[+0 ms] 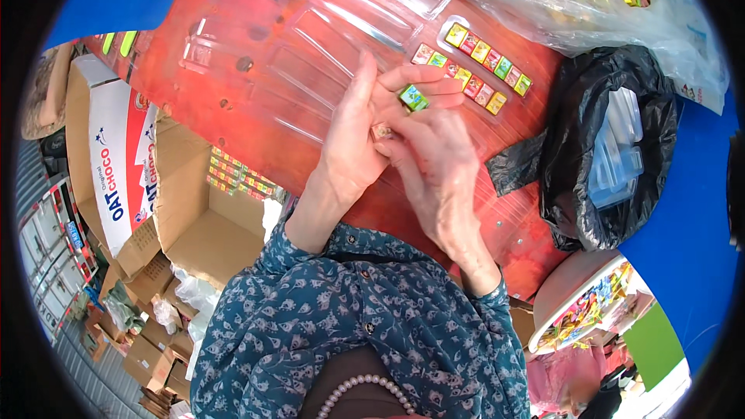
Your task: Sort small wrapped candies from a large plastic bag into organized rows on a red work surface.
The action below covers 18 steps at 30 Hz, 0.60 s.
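Note:
My left hand [349, 143] is turned palm up over the red table, fingers stretched to the right. A small green block with a coloured picture [414, 98] rests against its fingers. My right hand [442, 167] reaches across the left palm, thumb and fingers pinched around a small pale block [382, 132]. Beyond the hands lies a clear plastic tray [326, 50] with long slots. Small picture blocks in red, yellow and green [487, 57] fill one slot in a row; a second row [473, 87] lies beside it, partly covered by my left fingers.
A black plastic bag [563, 163] at the right holds clear plastic pieces [617, 151]. A large clear bag [535, 0] of small colourful pieces lies at the far right. Near right stands a white tub [555, 295] of colourful pieces. An open cardboard box [182, 202] stands at left.

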Available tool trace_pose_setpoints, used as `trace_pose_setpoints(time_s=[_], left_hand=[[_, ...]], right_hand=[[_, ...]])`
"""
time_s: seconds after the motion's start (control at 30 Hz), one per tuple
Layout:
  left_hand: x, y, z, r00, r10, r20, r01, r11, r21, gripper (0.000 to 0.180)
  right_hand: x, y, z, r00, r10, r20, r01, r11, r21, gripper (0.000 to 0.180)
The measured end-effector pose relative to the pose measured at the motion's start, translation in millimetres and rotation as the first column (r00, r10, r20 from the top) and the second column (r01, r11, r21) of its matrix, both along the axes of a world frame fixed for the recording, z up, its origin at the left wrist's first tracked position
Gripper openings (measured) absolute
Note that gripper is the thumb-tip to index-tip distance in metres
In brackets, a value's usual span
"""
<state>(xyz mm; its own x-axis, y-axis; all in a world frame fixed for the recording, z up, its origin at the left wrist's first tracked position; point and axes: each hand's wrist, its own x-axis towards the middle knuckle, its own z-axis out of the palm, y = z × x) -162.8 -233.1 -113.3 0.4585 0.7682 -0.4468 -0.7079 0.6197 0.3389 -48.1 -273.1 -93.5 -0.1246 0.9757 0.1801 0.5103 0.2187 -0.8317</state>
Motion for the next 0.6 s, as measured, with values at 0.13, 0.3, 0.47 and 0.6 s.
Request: trace_pose_setpoints(time_s=[0.13, 0.3, 0.47, 0.6], left_hand=[[3, -9, 0, 0.987, 0.054, -0.148, -0.047, 0.998, 0.050, 0.074], [12, -15, 5, 0.908, 0.164, -0.386, -0.119, 0.983, 0.139, 0.062], [15, -10, -1, 0.866, 0.219, -0.450, -0.156, 0.972, 0.175, 0.033], [17, -2, -7, 0.725, 0.241, -0.645, -0.007, 0.939, 0.343, 0.019]], right_hand=[[1, -8, -3, 0.990, 0.036, -0.136, -0.051, 0.993, -0.104, 0.027], [-1, -17, 0, 0.942, -0.081, -0.326, -0.010, 0.963, -0.269, 0.027], [40, -5, -7, 0.904, -0.307, -0.299, 0.207, 0.924, -0.321, 0.012], [80, 5, -12, 0.918, -0.393, -0.051, 0.379, 0.909, -0.171, 0.012]])
